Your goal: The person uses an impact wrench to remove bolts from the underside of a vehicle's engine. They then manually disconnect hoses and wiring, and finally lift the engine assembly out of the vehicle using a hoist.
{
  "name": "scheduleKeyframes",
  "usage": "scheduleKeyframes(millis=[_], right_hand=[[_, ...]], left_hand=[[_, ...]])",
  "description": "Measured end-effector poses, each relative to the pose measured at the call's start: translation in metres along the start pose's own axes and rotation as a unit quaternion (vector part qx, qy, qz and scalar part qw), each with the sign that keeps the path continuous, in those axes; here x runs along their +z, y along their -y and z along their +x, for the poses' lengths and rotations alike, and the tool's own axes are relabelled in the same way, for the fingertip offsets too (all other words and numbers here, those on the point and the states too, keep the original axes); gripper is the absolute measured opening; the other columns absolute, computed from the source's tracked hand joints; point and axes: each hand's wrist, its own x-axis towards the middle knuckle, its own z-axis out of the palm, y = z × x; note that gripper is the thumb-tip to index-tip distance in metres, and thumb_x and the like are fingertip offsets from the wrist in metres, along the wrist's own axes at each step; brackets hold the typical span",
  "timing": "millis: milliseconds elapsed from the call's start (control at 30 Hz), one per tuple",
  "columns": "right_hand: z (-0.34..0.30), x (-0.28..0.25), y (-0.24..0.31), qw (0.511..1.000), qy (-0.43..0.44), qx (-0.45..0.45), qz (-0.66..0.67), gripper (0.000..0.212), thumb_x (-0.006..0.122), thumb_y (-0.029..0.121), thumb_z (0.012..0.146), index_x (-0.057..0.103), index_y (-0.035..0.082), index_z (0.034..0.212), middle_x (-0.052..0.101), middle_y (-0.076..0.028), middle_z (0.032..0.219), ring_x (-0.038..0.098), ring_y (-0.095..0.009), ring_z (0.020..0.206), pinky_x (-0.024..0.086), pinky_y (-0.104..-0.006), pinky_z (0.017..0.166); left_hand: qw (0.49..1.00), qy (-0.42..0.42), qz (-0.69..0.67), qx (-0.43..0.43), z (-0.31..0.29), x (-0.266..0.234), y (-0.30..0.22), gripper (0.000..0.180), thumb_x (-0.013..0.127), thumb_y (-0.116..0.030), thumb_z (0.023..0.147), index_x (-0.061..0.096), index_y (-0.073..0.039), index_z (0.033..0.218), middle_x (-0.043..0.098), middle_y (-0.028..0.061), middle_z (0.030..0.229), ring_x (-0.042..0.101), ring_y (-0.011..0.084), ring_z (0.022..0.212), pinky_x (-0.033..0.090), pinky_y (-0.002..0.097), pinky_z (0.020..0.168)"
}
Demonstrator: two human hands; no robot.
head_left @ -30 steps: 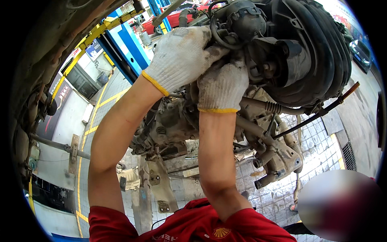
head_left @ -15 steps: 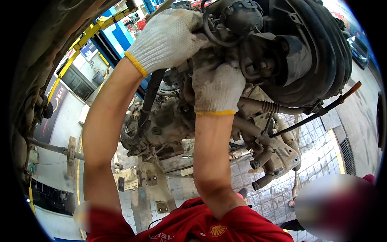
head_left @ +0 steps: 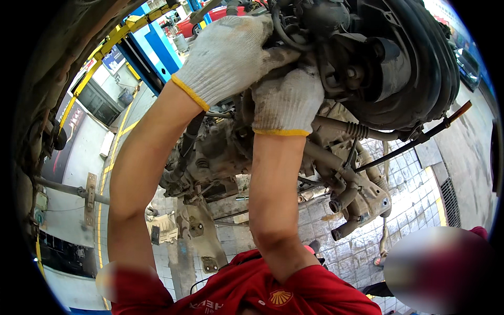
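A grimy engine and gearbox assembly (head_left: pixel 220 152) hangs in front of me. Both my hands wear white knit gloves with yellow cuffs and reach up to its top. My left hand (head_left: pixel 227 52) is curled over a dirty metal part near the black hoses (head_left: pixel 294 31). Just below it, my right hand (head_left: pixel 287 98) presses into the same spot, its fingers tucked under the left hand and largely hidden. My bare forearms rise from my red shirt (head_left: pixel 252 294) at the lower edge.
A black ribbed cover (head_left: pixel 425 63) bulges at the upper right, with a thin rod (head_left: pixel 420 139) slanting beneath it. Blue lift posts (head_left: pixel 157 47) and a red car (head_left: pixel 210 21) stand behind. Tiled floor (head_left: pixel 415 199), a drain grate (head_left: pixel 451 202), and a blurred person (head_left: pixel 441 268) are at the lower right.
My left hand has slid upward over the top part of the engine. My right hand has stayed almost where it was, and the engine looks slightly closer.
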Motion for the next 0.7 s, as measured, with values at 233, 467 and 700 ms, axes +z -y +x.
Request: scheduleKeyframes(millis=[233, 467, 700], right_hand=[[0.012, -0.045, 0.007, 0.843, 0.152, -0.201, -0.475, 0.037, 0.043, 0.024, 0.112, 0.063, 0.003, 0.135, 0.068, -0.015, 0.132, 0.065, -0.024, 0.122, 0.052, -0.0387, 0.11], [-0.004, -0.01, -0.001, 0.999, 0.023, -0.032, -0.026, 0.035, 0.055, 0.027, 0.109, 0.072, 0.002, 0.126, 0.076, -0.015, 0.119, 0.071, -0.028, 0.113, 0.057, -0.0355, 0.101], [-0.081, -0.007, 0.015, 0.951, 0.035, -0.099, -0.289, 0.051, 0.054, 0.02, 0.11, 0.039, -0.001, 0.154, 0.06, -0.018, 0.138, 0.064, -0.031, 0.126, 0.057, -0.049, 0.108]], left_hand=[[0.996, -0.054, -0.067, 0.039, -0.009, 0.006, 0.005, 0.036, 0.075, -0.04, 0.095, 0.075, -0.007, 0.108, 0.075, 0.0163, 0.089, 0.074, 0.0321, 0.076, 0.059, 0.0419, 0.07], [0.964, -0.051, -0.23, -0.126, -0.087, -0.035, 0.053, 0.04, 0.072, -0.03, 0.102, 0.067, -0.001, 0.129, 0.075, 0.0096, 0.108, 0.074, 0.0176, 0.1, 0.061, 0.0299, 0.084], [0.849, -0.2, -0.398, -0.284, -0.134, -0.011, 0.069, 0.039, 0.064, -0.032, 0.105, 0.064, 0.003, 0.121, 0.071, 0.0135, 0.097, 0.073, 0.019, 0.085, 0.058, 0.033, 0.074]])
